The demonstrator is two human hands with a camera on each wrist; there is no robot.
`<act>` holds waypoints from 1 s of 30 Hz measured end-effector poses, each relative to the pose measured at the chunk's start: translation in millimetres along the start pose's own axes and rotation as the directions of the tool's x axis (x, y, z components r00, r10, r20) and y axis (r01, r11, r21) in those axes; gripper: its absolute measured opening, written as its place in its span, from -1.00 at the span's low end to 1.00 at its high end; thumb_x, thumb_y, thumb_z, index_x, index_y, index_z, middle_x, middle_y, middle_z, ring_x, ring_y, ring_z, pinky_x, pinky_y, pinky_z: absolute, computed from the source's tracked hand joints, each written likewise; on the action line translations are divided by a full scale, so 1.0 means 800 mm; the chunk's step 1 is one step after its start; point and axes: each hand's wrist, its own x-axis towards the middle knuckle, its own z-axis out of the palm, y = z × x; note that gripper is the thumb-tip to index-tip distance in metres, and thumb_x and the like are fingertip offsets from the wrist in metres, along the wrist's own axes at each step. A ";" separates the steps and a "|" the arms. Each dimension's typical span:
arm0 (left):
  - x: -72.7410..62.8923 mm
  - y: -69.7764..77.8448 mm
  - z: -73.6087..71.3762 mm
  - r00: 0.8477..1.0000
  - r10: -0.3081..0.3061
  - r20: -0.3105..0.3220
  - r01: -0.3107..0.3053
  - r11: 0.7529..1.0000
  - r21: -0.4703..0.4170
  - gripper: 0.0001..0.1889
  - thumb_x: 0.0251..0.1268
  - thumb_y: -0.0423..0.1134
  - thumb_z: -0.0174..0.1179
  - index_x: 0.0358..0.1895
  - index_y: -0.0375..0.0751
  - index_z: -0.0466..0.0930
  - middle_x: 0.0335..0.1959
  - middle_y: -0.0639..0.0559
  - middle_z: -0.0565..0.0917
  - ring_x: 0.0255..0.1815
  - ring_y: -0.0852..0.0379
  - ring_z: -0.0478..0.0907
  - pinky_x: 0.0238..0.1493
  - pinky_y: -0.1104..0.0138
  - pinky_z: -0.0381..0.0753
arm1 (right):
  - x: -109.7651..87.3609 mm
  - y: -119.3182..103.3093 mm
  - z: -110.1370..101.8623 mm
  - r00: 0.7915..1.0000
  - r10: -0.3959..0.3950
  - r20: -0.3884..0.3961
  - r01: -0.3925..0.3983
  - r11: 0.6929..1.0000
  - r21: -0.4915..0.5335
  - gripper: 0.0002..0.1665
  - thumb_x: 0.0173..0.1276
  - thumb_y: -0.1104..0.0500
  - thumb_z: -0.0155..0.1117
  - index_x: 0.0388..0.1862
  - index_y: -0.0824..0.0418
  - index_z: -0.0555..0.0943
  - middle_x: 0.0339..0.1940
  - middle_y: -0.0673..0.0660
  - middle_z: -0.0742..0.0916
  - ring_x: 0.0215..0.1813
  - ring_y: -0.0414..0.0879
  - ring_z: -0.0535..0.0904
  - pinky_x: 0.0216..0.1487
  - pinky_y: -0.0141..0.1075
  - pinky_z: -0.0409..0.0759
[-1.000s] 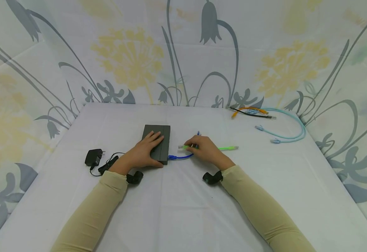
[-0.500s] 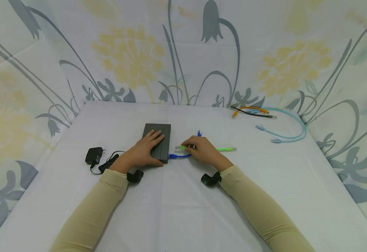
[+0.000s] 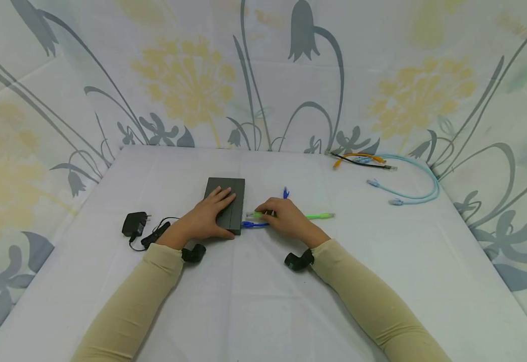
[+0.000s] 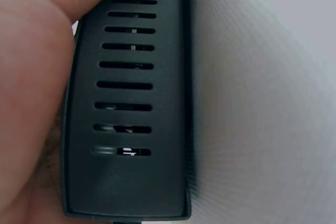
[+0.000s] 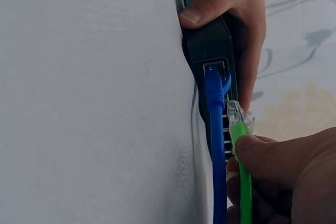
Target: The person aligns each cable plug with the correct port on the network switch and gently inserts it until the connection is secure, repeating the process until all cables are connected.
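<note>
A flat black network switch lies on the white cloth. My left hand holds it, fingers spread over its top and thumb on the side nearest me. The left wrist view shows its slotted side close up. A blue network cable is plugged into a port on the right edge. My right hand pinches a short green network cable just behind its clear plug, which points at the switch beside the blue plug. The rest of the port row is partly hidden.
Left of the switch lies a black power adapter with its cord. Light blue cables, an orange cable and a black cable lie at the back right. A flowered cloth hangs behind.
My right hand has moved left with the green cable, bringing its plug closer to the switch. My left hand stays on the switch.
</note>
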 end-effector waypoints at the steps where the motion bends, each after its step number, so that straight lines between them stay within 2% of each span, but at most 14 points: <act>1: 0.000 0.000 0.000 1.000 0.001 -0.001 -0.001 1.000 0.000 0.16 -0.07 0.18 0.47 0.57 -0.08 -0.03 0.61 -0.04 -0.11 0.62 -0.16 -0.31 0.48 -0.18 0.01 | 0.000 -0.001 0.000 1.000 0.003 0.001 -0.003 1.000 0.002 -0.74 0.39 0.18 0.25 0.02 0.14 0.70 -0.14 0.03 0.74 -0.19 -0.20 0.62 -0.18 -0.35 0.58; 30: -0.002 0.000 0.001 1.000 0.001 -0.001 -0.001 1.000 -0.007 0.15 -0.07 0.18 0.46 0.56 -0.10 -0.02 0.61 -0.06 -0.10 0.62 -0.18 -0.31 0.46 -0.22 0.02 | 0.003 -0.012 0.011 0.997 0.055 0.047 -0.054 0.998 -0.028 -0.73 0.41 0.16 0.22 0.04 0.11 0.70 -0.10 0.01 0.74 -0.16 -0.21 0.62 -0.13 -0.33 0.58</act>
